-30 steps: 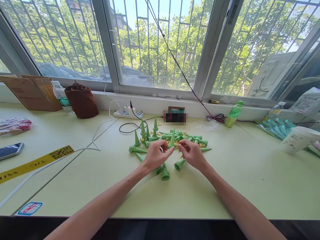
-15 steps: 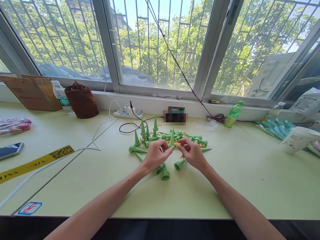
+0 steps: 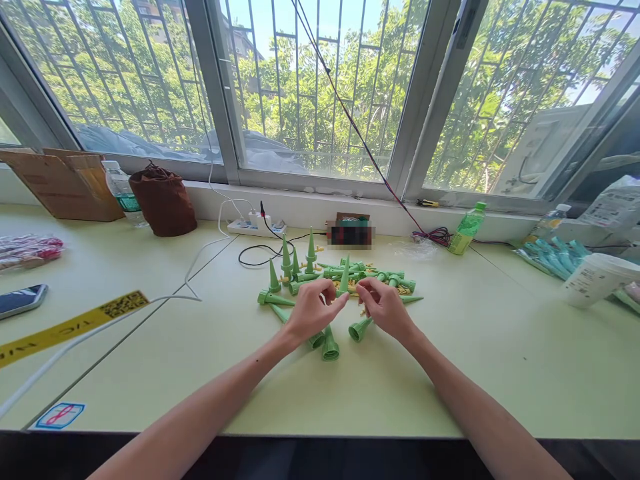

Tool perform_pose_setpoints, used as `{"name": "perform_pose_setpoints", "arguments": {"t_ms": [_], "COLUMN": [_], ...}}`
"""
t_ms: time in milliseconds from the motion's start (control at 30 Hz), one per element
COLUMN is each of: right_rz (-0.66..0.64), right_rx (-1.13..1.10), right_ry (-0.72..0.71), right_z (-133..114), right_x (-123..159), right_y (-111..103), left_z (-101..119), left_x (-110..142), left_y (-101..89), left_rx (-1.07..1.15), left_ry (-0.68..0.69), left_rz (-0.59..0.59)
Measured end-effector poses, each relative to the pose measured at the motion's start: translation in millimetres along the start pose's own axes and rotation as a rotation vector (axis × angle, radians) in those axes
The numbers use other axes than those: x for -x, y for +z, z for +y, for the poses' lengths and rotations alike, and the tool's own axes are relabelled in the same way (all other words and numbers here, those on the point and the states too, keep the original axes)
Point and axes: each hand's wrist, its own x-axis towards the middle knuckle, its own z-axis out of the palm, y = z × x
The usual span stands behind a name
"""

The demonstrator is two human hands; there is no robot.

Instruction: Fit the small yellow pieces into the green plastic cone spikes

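Note:
A heap of green plastic cone spikes [image 3: 365, 275] with small yellow pieces among them lies on the pale green table [image 3: 450, 373] in the middle. My left hand [image 3: 313, 310] pinches the base of one upright green cone [image 3: 344, 277]. My right hand [image 3: 385, 308] hovers close beside it, fingers curled in a pinch on something too small to make out. Three finished-looking cones [image 3: 286, 263] stand upright at the heap's back left. Loose cones [image 3: 330, 347] lie under my hands.
A white power strip [image 3: 256, 228] with cables, a brown pouch [image 3: 163, 201], a water bottle [image 3: 121, 192] and cardboard [image 3: 63, 183] sit at the back left. A phone [image 3: 21, 301] and yellow tape [image 3: 70, 327] lie left. A green bottle [image 3: 467, 229] and teal cones [image 3: 553, 257] lie right.
My right hand's fingers have shifted slightly by the cone; otherwise nothing has visibly moved.

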Motion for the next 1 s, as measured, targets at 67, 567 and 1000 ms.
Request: {"name": "perform_pose_setpoints", "arguments": {"t_ms": [67,567,1000], "right_rz": [0.012,-0.012,-0.019], "right_rx": [-0.011,0.037,0.041], "right_ry": [0.000,-0.002,-0.017], "right_z": [0.1,1.3,0.4], "right_x": [0.0,-0.6,-0.6], "right_y": [0.2,0.4,0.6], "left_z": [0.0,-0.3,-1.9], "left_x": [-0.1,0.7,0.8], "left_y": [0.1,0.4,0.9], "left_rx": [0.000,-0.011,-0.013], "left_ry": [0.002,0.012,0.020], "left_rz": [0.004,0.005,-0.014]}}
